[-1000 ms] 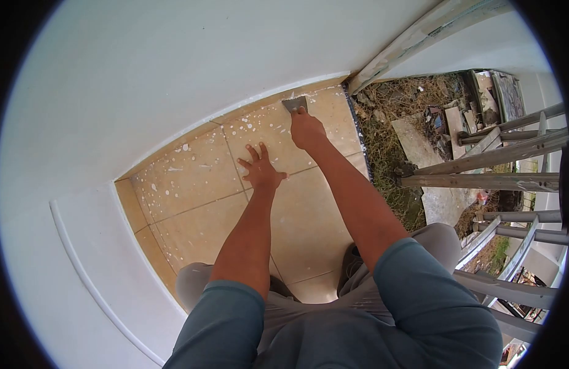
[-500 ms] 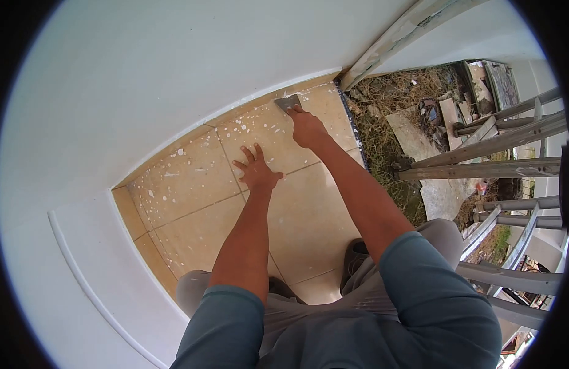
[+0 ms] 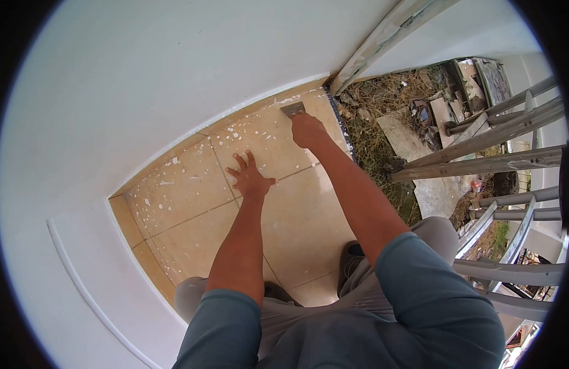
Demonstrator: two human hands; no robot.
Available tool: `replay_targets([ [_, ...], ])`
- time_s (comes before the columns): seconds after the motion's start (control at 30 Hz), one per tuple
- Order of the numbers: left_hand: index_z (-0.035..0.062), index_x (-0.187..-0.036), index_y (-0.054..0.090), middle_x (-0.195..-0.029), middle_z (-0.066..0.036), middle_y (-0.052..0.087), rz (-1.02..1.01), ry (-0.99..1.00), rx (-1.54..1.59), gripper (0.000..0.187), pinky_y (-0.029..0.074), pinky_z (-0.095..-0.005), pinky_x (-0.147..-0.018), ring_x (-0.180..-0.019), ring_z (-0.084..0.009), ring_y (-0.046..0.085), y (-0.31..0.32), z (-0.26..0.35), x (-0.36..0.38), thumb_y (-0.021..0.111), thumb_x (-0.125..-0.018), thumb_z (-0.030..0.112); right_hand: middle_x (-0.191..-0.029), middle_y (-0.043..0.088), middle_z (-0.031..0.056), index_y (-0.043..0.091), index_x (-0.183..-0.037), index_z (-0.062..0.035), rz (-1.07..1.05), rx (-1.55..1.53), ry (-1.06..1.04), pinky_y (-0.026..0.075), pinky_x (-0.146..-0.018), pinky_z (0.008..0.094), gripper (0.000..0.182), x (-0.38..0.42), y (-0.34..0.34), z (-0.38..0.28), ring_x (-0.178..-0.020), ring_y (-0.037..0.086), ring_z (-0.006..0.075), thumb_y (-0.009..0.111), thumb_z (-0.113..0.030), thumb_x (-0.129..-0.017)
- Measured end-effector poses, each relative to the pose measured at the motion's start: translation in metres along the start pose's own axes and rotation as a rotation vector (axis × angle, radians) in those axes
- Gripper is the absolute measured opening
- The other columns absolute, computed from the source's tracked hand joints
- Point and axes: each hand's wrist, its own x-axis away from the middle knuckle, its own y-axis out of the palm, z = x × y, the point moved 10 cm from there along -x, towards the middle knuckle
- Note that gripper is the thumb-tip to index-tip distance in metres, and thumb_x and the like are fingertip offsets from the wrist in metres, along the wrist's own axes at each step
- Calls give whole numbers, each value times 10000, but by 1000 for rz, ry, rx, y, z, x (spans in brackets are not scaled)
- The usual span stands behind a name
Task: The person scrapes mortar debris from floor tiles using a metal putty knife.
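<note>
My right hand (image 3: 308,131) is closed around a scraper (image 3: 292,109) whose flat, dark metal blade rests at the tiled floor close to the wall. Its handle is hidden inside my fist. My left hand (image 3: 252,179) lies spread on the beige tiles (image 3: 309,215), fingers apart, near a grout joint, holding nothing. White paint spots (image 3: 236,135) dot the tiles around both hands, thickest along the wall side.
A white wall (image 3: 143,92) with a tan tile skirting (image 3: 167,157) borders the floor. On the right, past the dark floor edge, lie dry grass and rubble (image 3: 383,101). Wooden ladders (image 3: 481,163) and a leaning post (image 3: 383,43) stand there. My shoes (image 3: 351,261) are beneath me.
My right hand has drawn the scraper slightly back from the skirting, and its blade has turned a little. My left hand stays planted on the tiles. The whole view has shifted slightly.
</note>
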Motion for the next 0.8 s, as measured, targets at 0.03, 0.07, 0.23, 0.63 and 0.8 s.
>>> replay_targets([
  [0.03, 278, -1614, 100, -1682, -105, 18, 3, -4, 1, 1307, 501, -679, -981, -1478, -553, 100, -4, 2, -4, 926, -618, 461, -1323, 587, 207, 648, -1156, 14, 35, -1, 5, 576, -897, 443, 283, 7, 2, -2, -1108, 674, 364, 562, -80, -904],
  [0.07, 280, -1614, 98, -1682, -104, 14, 10, 1, 8, 1306, 498, -678, -986, -1480, -550, 98, -6, 4, -6, 925, -619, 461, -1332, 585, 206, 656, -1139, 11, 63, -1, 9, 576, -897, 442, 269, 11, 4, -1, -1108, 673, 362, 565, -79, -902],
  [0.23, 283, -1615, 92, -1683, -103, 2, -5, -8, 1, 1311, 488, -683, -995, -1484, -545, 95, -6, 3, -2, 925, -619, 465, -1403, 553, 196, 652, -1171, -11, 22, -31, -13, 570, -916, 439, 294, -9, -9, 11, -1135, 662, 358, 558, -71, -899],
  [0.63, 266, -1617, 85, -1683, -123, 8, 15, 4, -6, 1366, 499, -717, -946, -1476, -564, 92, -1, 1, -7, 937, -573, 489, -1269, 629, 213, 622, -1218, -17, 142, 26, -104, 561, -911, 457, 347, -4, -13, 56, -1087, 671, 370, 554, -57, -880],
  [0.8, 256, -1617, 81, -1680, -132, 11, 34, 32, -8, 1371, 516, -708, -932, -1472, -572, 91, -4, 7, -8, 935, -571, 495, -1275, 617, 218, 600, -1246, -10, 13, 41, -127, 559, -918, 456, 385, -21, -12, 68, -1096, 664, 372, 565, -61, -867],
])
